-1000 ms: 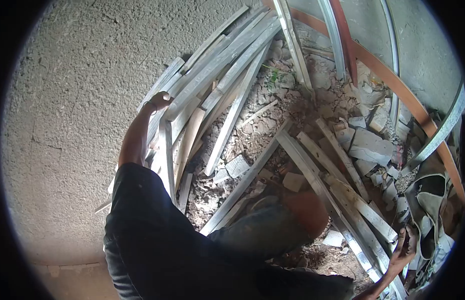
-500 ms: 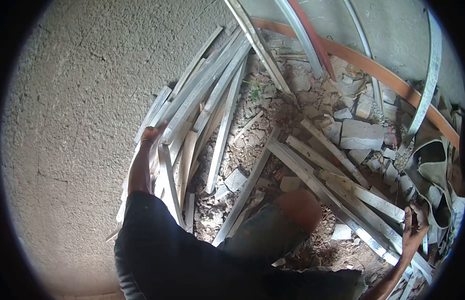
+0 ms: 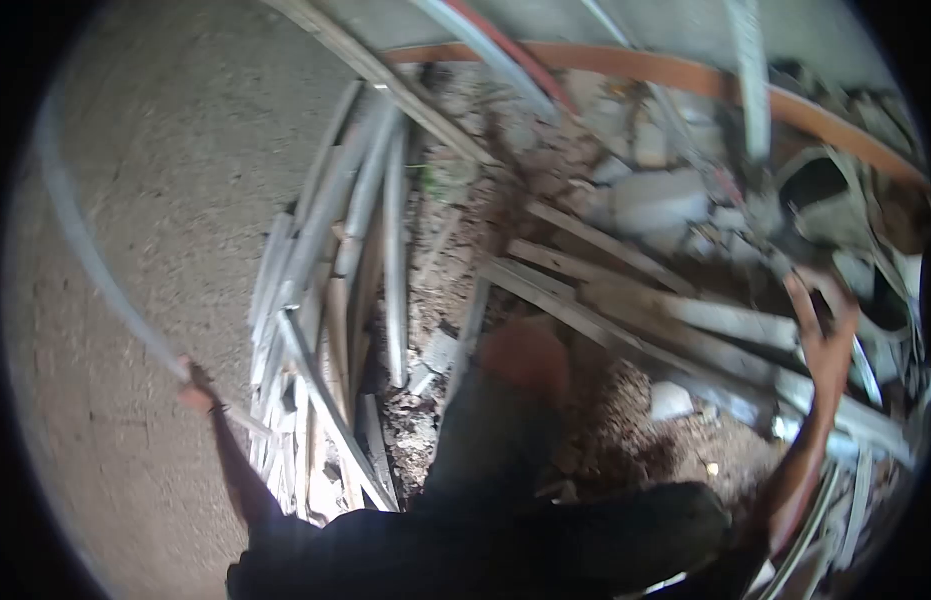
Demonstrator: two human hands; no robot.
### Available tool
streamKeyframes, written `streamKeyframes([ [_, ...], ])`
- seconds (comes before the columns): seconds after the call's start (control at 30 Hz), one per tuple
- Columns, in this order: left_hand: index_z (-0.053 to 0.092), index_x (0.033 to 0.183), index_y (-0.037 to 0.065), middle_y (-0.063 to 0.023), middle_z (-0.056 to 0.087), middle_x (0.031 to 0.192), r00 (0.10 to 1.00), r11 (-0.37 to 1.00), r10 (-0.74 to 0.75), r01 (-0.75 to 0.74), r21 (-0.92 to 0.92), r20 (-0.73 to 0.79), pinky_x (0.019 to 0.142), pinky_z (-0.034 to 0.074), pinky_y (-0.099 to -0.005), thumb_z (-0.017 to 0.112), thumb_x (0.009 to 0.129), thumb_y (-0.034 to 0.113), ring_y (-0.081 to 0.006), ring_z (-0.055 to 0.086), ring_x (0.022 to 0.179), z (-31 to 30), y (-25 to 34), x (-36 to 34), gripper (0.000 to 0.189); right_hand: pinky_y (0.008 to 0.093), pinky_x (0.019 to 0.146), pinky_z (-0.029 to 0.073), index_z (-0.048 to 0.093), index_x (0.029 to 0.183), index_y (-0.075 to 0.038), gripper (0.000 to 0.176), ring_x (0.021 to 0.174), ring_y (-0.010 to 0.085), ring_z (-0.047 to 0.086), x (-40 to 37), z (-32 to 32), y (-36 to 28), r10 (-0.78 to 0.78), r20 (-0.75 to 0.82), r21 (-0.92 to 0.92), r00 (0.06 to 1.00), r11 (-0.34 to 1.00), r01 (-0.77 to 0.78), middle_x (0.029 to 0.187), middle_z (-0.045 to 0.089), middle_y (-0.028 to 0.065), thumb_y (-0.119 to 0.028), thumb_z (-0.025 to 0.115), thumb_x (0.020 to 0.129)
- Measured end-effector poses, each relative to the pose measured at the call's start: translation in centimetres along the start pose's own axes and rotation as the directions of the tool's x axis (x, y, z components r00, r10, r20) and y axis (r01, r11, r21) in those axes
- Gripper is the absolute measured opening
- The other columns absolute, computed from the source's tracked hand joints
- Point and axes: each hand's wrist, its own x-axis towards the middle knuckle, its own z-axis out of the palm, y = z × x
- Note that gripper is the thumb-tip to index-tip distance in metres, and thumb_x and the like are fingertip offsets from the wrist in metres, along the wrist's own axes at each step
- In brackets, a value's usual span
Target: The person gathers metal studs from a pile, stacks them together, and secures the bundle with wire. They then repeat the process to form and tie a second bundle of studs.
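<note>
My left hand (image 3: 197, 392) is closed around a long, thin metal strip (image 3: 113, 292), slightly blurred. It slants from the upper left past my fist, its lower end overlapping the pile in this view. Beside that hand lies a stack of long metal channels (image 3: 320, 245), bundled lengthwise. My right hand (image 3: 827, 318) is raised on the other side, thumb and fingers apart with nothing between them. Nearest to it are pale lengths of wood or metal (image 3: 735, 320) lying across the rubble, and a torn grey bag-like item (image 3: 830, 210) just beyond.
Broken masonry blocks (image 3: 660, 200) and dirt cover the ground ahead. An orange-brown band (image 3: 625, 65) curves along the back wall. Several long bars lean there, including a red one (image 3: 515, 60) and a pale one (image 3: 750, 80). My bent knee (image 3: 525, 360) is between both piles.
My left hand has moved left off the stack, with the metal strip now in it. The right hand has risen slightly and its fingers have spread. The view has shifted to the right.
</note>
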Motion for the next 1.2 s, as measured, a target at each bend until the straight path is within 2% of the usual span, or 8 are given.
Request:
streamKeyframes([
  [0.1, 0.067, 0.089, -0.002, -0.0114, 0.066, 0.079, 0.946, 0.939, 0.306, -0.28, -0.201, 0.11, 0.059, 0.049, -0.0329, 0.065, 0.087, 0.04, -0.0198, 0.061, 0.067, 1.4, 5.6, 5.4, 0.042, 0.0243, 0.069, 0.043, 0.067, 0.097, 0.001, 0.018, 0.07, 0.0111, 0.052, 0.1, -1.2, -1.0, 0.026, -0.113, 0.026, 0.993, 0.999, -0.023, 0.077, 0.063, 0.0059, -0.01, 0.071, 0.083],
  [0.13, 0.067, 0.097, -0.006, -0.0137, 0.066, 0.087, 0.933, 0.727, 0.342, -0.19, -0.659, 0.108, 0.07, 0.051, -0.0327, 0.062, 0.089, 0.035, -0.0226, 0.063, 0.079, 4.1, 9.6, 4.8, 0.042, 0.0212, 0.068, 0.041, 0.067, 0.1, 0.001, 0.021, 0.071, 0.0087, 0.051, 0.0, -1.7, -1.4, 0.053, -0.218, 0.101, 0.974, 0.994, -0.031, 0.078, 0.063, 0.0029, -0.013, 0.071, 0.086],
  [0.33, 0.07, 0.102, 0.003, -0.0021, 0.066, 0.088, 0.49, 0.665, 0.73, -0.347, -0.662, 0.477, 0.074, 0.045, -0.028, 0.071, 0.083, 0.029, -0.0117, 0.058, 0.078, 15.1, 36.9, -15.0, 0.032, 0.0236, 0.053, 0.043, 0.04, 0.133, 0.006, 0.063, 0.067, 0.0145, 0.058, -4.7, -9.8, -3.2, 0.11, -0.494, 0.518, 0.863, 0.834, 0.19, 0.089, 0.065, 0.0151, -0.048, 0.032, 0.101],
  [0.5, 0.069, 0.096, 0.002, -0.0054, 0.069, 0.078, -0.08, 0.368, 0.924, -0.076, -0.927, 0.374, 0.066, 0.048, -0.0286, 0.08, 0.073, 0.029, -0.0117, 0.062, 0.07, 15.2, 45.5, -38.0, 0.037, 0.0251, 0.062, 0.047, 0.048, 0.126, 0.001, 0.057, 0.073, 0.0139, 0.058, -11.0, -15.0, -4.4, 0.25, -0.652, 0.115, 0.716, 0.966, -0.232, 0.092, 0.064, 0.0093, -0.034, 0.07, 0.087],
  [0.63, 0.07, 0.087, 0.001, -0.0097, 0.068, 0.074, -0.477, 0.481, 0.766, -0.021, -0.877, 0.431, 0.064, 0.049, -0.0313, 0.079, 0.068, 0.047, -0.0174, 0.065, 0.068, 15.4, 43.7, -46.0, 0.05, 0.0294, 0.07, 0.048, 0.049, 0.131, -0.004, 0.081, 0.087, 0.0157, 0.055, -15.2, -17.1, -4.2, 0.164, -0.573, -0.422, 0.803, 0.781, -0.461, 0.098, 0.058, 0.0076, -0.031, 0.086, 0.065],
  [0.77, 0.07, 0.084, 0.003, -0.0119, 0.066, 0.071, -0.579, 0.372, 0.738, -0.078, -0.925, 0.346, 0.064, 0.049, -0.0355, 0.079, 0.067, 0.052, -0.0251, 0.065, 0.066, 17.8, 39.4, -50.8, 0.053, 0.0376, 0.075, 0.054, 0.057, 0.13, -0.021, 0.069, 0.088, 0.0221, 0.053, -17.7, -17.8, -1.2, 0.283, -0.234, -0.859, 0.93, 0.388, -0.334, 0.097, 0.055, 0.0084, -0.034, 0.081, 0.067],
  [1.07, 0.069, 0.078, 0.006, -0.0104, 0.066, 0.067, -0.493, 0.305, 0.787, -0.213, -0.928, 0.371, 0.062, 0.052, -0.0361, 0.081, 0.064, 0.053, -0.0255, 0.066, 0.061, 24.2, 29.2, -51.4, 0.05, 0.0538, 0.104, 0.029, 0.06, 0.125, -0.017, 0.053, 0.127, 0.04, 0.037, -16.9, -15.1, 6.9, 0.393, 0.086, -0.837, 0.915, 0.526, -0.147, 0.137, 0.043, 0.0175, -0.033, 0.072, 0.077],
  [1.2, 0.049, 0.136, 0.01, -0.022, 0.051, 0.12, -0.345, 0.225, 0.886, -0.265, -0.938, 0.31, 0.094, 0.042, -0.0464, 0.072, 0.069, 0.062, -0.0377, 0.051, 0.108, 20.9, 30.9, -46.5, 0.087, 0.0519, 0.112, 0.019, 0.055, 0.125, -0.005, 0.069, 0.131, 0.0386, 0.034, -15.4, -13.7, 8.2, 0.56, 0.182, -0.852, 0.809, 0.5, -0.155, 0.138, 0.045, 0.0166, -0.029, 0.081, 0.065],
])
